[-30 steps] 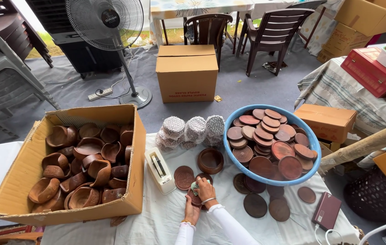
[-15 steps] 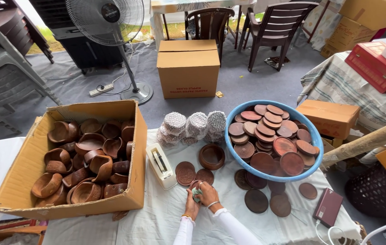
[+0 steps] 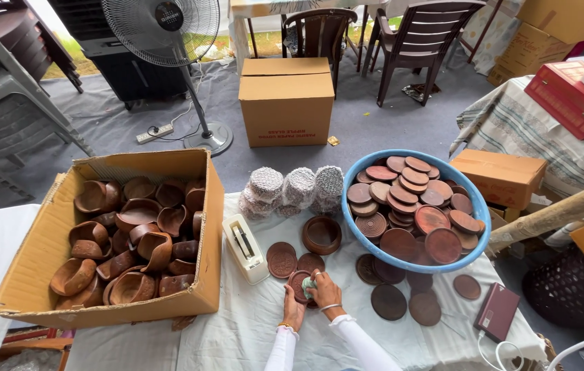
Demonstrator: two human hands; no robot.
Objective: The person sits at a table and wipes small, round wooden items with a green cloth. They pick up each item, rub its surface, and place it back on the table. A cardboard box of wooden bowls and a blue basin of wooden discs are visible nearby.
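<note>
Held disc: I see a small round dark wooden disc [image 3: 299,283] lying near the front edge of the tabletop [image 3: 237,336], flat side up, so it faces up to the camera. Being round, it shows me no long axis.
Left hand: my view has the left hand [image 3: 293,310] curled against the disc's near left rim, fingers bent round the edge (a light hold, as far as I can tell).
Right hand: the right hand [image 3: 323,290] is bent over the disc's right side, fingertips pressing a small pale green pad [image 3: 308,284] onto its top face.
Sleeves: both forearms come up from the bottom edge in white sleeves, with a bangle on each wrist.
Loose discs: more flat discs [image 3: 282,260] lie just beyond and to the right of the hands, some overlapping.
Small bowl: a round wooden bowl [image 3: 321,234] stands upright behind those discs, mouth up.
Blue basin: a blue basin [image 3: 482,237] to the right is heaped with round wooden lids, its rim over a few discs.
Cardboard box: an open cardboard box [image 3: 211,227] at the left holds tumbled wooden bowls.
Tape dispenser: a white tape dispenser [image 3: 245,249] sits between the box and the discs, its long side running away from me.
Wrapped stacks: three stacks in netted wrap [image 3: 297,188] stand at the far edge.
</note>
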